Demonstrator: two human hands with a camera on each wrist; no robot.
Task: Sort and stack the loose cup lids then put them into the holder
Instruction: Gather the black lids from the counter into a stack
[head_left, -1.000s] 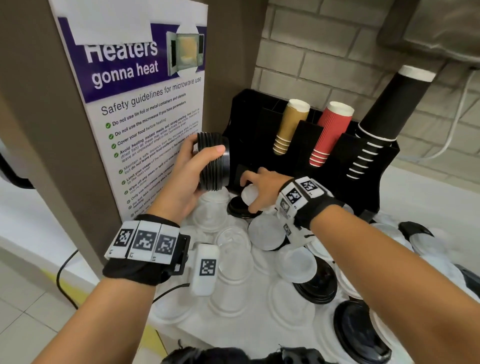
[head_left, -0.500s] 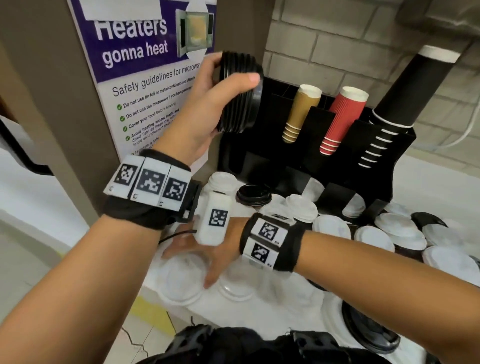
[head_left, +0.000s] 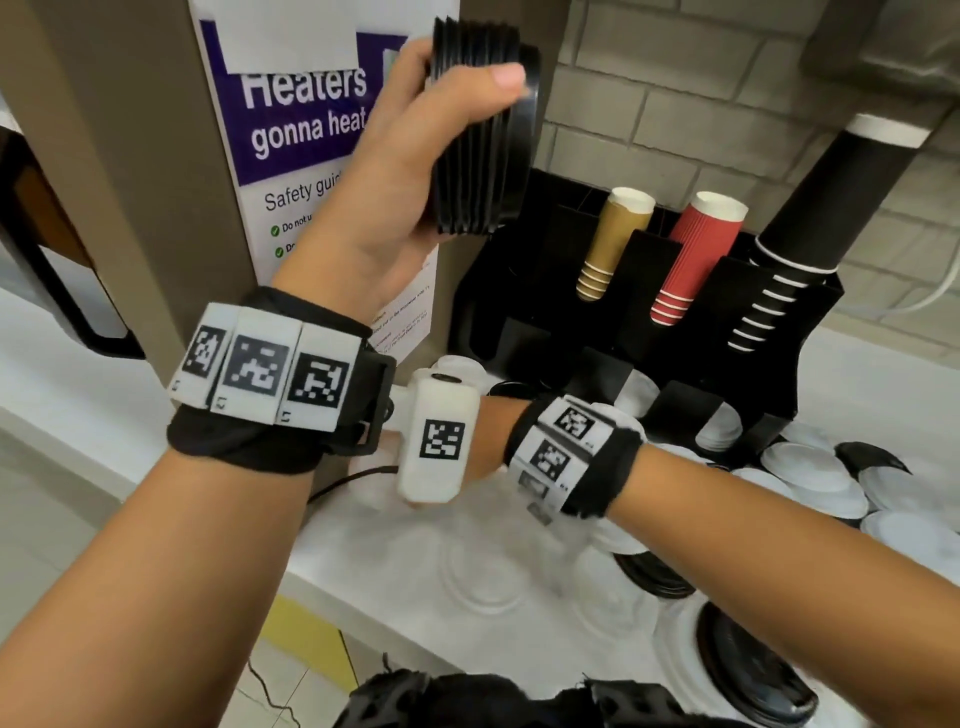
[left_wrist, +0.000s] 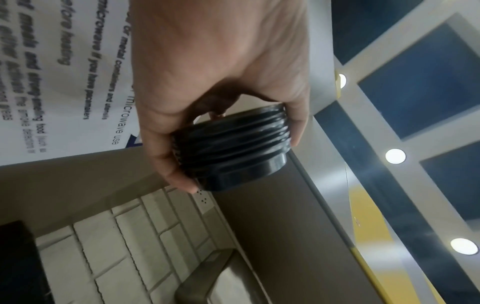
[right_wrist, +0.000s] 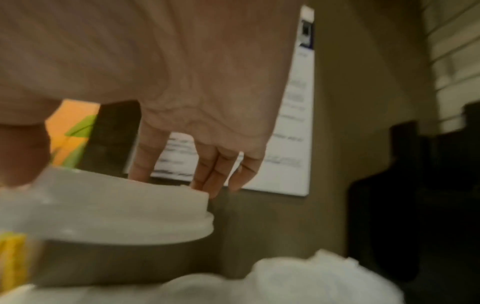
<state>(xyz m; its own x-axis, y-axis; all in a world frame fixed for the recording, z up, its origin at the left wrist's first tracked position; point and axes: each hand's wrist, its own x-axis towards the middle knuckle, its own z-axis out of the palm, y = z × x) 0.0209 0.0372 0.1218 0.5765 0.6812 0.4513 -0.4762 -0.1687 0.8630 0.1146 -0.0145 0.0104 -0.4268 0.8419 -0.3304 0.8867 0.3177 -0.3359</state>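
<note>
My left hand (head_left: 467, 104) is raised high in front of the poster and grips a stack of black lids (head_left: 483, 130) on its side, thumb over the rims (left_wrist: 231, 148). In the head view my right hand is mostly hidden behind the left wrist, low over the counter's front left. The blurred right wrist view shows that hand (right_wrist: 114, 181) with thumb and fingers spanning a white lid (right_wrist: 116, 209). The black holder (head_left: 675, 353) stands at the back, with white lids in its lower slots. Loose white lids (head_left: 810, 478), clear lids (head_left: 483, 577) and a black lid (head_left: 753, 670) cover the counter.
Gold cups (head_left: 613, 244), red cups (head_left: 696, 260) and a tall black cup stack (head_left: 810, 218) lean out of the holder's top. A brown cabinet wall with a poster (head_left: 301, 130) rises on the left. The counter's front edge (head_left: 363, 597) runs just below my right hand.
My left hand has lifted the black lid stack from counter height up in front of the poster. My right hand moved from the lids by the holder to the front-left lids.
</note>
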